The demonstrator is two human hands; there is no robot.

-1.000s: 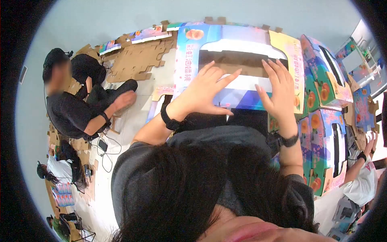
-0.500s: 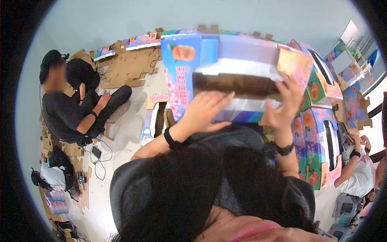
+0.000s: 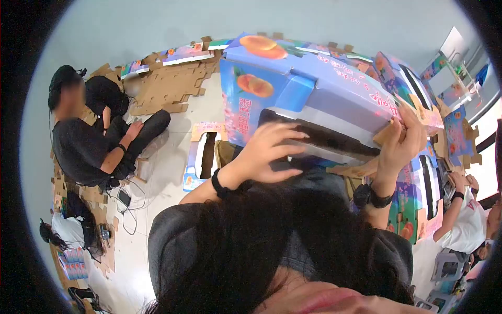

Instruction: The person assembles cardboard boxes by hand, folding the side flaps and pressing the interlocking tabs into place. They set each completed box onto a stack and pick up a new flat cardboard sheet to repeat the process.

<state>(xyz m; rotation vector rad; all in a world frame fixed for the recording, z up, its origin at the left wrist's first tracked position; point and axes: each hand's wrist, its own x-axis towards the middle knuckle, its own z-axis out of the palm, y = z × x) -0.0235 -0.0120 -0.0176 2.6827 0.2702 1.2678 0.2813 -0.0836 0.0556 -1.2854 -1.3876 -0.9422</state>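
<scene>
A blue and lilac printed cardboard fruit box with peach pictures is tilted in front of my chest. A long slot shows in the side facing me. My left hand lies over the slot's left end, fingers spread and thumb apart. At the right end, my right hand has its fingers curled around the box's edge, by a bare brown flap. Another brown flap sticks out below, near that wrist.
Printed boxes are stacked at my right, and another box stands on the floor at my left. Flat cardboard sheets lie along the wall. A person in black sits at left; a person in white works at right.
The box has tipped, so its printed top with lettering now shows, and its right end has dropped. My right hand has moved right and down onto that end; my left hand stays by the slot.
</scene>
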